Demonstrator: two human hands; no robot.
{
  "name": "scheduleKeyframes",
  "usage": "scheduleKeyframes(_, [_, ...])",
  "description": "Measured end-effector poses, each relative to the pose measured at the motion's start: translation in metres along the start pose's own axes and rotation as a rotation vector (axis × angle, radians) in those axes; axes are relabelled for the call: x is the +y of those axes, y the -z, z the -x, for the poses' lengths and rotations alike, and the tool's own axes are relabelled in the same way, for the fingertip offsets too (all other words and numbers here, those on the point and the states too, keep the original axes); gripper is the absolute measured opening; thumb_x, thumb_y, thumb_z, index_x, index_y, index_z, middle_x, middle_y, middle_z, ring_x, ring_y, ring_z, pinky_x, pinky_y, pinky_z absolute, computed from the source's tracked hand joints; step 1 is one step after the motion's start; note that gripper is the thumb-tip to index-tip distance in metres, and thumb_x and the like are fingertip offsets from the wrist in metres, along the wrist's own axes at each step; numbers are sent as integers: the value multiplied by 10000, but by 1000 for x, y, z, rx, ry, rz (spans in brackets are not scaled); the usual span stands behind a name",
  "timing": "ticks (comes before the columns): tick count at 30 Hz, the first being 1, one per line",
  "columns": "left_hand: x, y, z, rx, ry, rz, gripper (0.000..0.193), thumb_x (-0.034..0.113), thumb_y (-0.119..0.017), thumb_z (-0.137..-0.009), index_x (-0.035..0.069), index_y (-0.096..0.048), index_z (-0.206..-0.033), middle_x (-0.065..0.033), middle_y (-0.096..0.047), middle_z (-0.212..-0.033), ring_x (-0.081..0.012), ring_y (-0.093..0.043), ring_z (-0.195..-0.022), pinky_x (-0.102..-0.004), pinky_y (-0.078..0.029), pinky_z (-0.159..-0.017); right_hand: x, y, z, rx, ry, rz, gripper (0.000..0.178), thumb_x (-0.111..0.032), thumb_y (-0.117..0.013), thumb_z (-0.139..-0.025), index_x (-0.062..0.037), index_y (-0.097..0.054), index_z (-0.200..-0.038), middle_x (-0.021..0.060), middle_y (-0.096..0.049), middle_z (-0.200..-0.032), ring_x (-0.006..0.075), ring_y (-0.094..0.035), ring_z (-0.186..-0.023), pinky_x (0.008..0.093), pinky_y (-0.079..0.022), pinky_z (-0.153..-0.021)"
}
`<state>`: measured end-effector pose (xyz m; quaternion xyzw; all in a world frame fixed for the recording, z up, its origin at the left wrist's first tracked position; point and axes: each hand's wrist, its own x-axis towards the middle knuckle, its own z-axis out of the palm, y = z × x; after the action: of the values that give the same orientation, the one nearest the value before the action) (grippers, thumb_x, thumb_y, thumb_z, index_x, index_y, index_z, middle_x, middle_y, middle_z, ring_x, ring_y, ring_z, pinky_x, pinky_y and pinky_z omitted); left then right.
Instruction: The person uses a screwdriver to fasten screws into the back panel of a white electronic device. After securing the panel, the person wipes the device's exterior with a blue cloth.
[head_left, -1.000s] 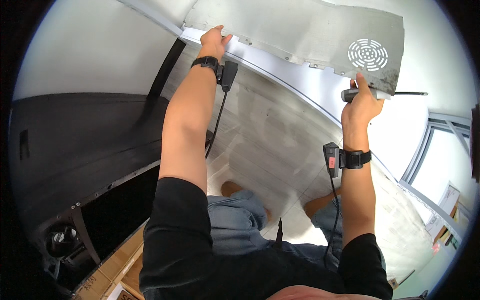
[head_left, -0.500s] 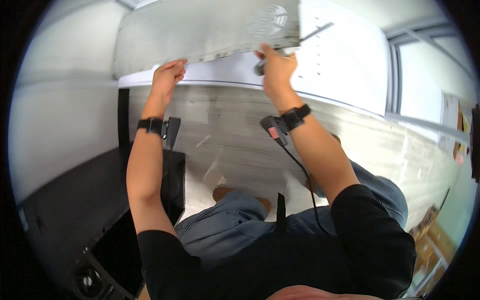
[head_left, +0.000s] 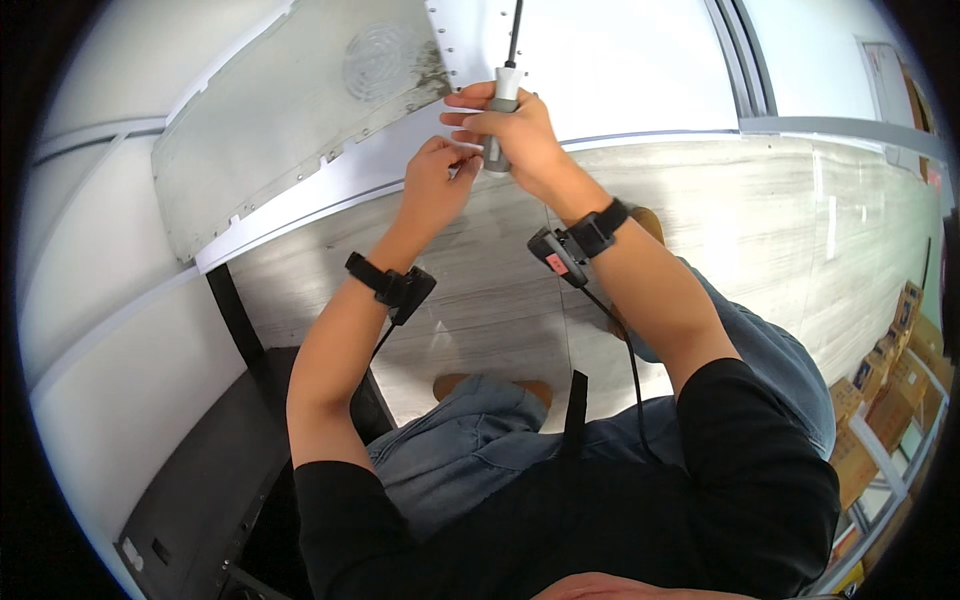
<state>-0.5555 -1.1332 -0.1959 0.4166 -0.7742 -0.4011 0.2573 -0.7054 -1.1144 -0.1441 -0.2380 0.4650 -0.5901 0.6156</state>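
In my right hand [head_left: 528, 140] is a screwdriver [head_left: 508, 84] with a grey and white handle, held upright in view with its dark shaft pointing away from me. The thumb and some fingers rest around the handle; the other fingers stick out to the left. My left hand [head_left: 436, 188] is pinched just left of the handle's butt end, and whatever its fingertips hold is too small to make out. Beyond both hands, a flat grey metal panel [head_left: 270, 130] with a round slotted vent [head_left: 380, 62] lies on the white table [head_left: 630, 85].
Several small screws [head_left: 449, 50] lie in rows on the table beside the panel's right edge. A black cabinet [head_left: 195, 455] stands at my left. Cardboard boxes [head_left: 905, 385] are stacked at the far right, past the light wood-look floor [head_left: 720, 200].
My left hand has left the panel's near edge and moved right, close to my right hand. The screwdriver has swung to point away from me. My view has turned, shifting the panel left.
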Motion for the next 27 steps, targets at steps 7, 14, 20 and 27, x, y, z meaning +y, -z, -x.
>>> scheduleKeyframes(7, [17,-51,-45,22,-132,-63,123,88,-668,-828,38,-714,-930,-77,-640,-837,-219,-598,-708,-310,-491,-675,-24,76,21,238,117,-35,273,98,-525,-818,47,-509,-1086,234,-616,-1149,329,-645,-1057,374,-559,-876])
scheduleKeyframes(14, [7,-66,-67,159,-362,-351,59,111,-704,-783,109,-725,-838,-26,-665,-840,-239,-578,-902,-370,-438,-832,-6,106,31,391,123,-114,275,108,-516,-826,52,-490,-1094,218,-623,-1094,319,-663,-994,368,-572,-841])
scheduleKeyframes(20, [-1,-75,-77,133,-300,-350,62,111,-718,-763,137,-725,-819,13,-667,-820,-209,-567,-901,-373,-390,-846,8,108,28,445,118,-166,271,109,-525,-823,53,-484,-1084,196,-623,-1017,300,-675,-928,352,-576,-788])
scheduleKeyframes(27, [-9,-78,-82,90,-255,-369,43,132,-715,-743,153,-717,-781,18,-651,-815,-211,-552,-916,-380,-370,-835,14,102,25,456,81,-144,262,97,-536,-833,39,-500,-1086,186,-629,-1015,280,-671,-901,355,-574,-804])
